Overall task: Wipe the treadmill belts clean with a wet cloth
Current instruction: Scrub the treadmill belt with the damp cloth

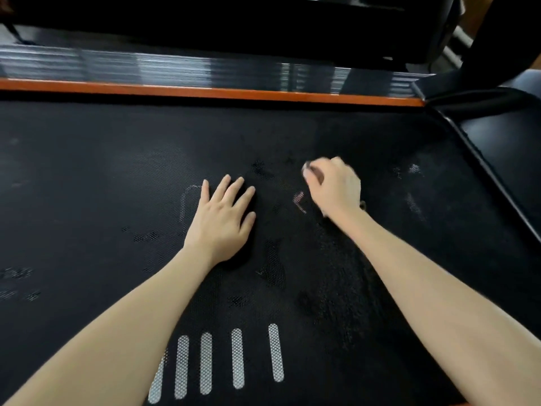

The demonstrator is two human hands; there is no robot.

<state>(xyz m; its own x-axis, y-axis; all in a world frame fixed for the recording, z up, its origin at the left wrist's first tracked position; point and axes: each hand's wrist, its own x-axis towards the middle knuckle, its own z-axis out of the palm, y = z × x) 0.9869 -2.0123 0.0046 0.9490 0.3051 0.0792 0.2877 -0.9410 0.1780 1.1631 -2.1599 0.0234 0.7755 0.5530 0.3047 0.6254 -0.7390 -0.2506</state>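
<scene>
Head view, the only one we have.

1. Belt (117, 177): black, fine mesh texture, fills most of the view. We judge it firm and grippy underhand, fixed in its frame. It is not a thing to lift, only to press and rub. Pale smudges lie right of the right hand. A darker, rougher streak under the right forearm looks wet to us.
2. Cloth (362, 204): on the belt under the right hand, dark against dark. Only a small scrap shows by the wrist, and the rest we cannot make out. We judge it soft, limp, light and damp. It is best bunched in the palm and pushed flat, so that the fingers bear down evenly.
3. Right hand (333, 186): knuckles up, fingers curled down round the cloth, fingertips blurred.
4. Left hand (225, 212): flat on the belt, palm down, fingers straight and slightly spread, holding nothing. It lies just left of the right hand, apart from it.
5. Bars (237, 356): white printed stripes on the near belt, between the forearms.
6. Strip (205, 92): orange edging along the far side of the belt.
7. Rail (175, 65): glossy, ribbed and black, beyond the strip.
8. Containers: we see none, neither bucket nor basin.
</scene>
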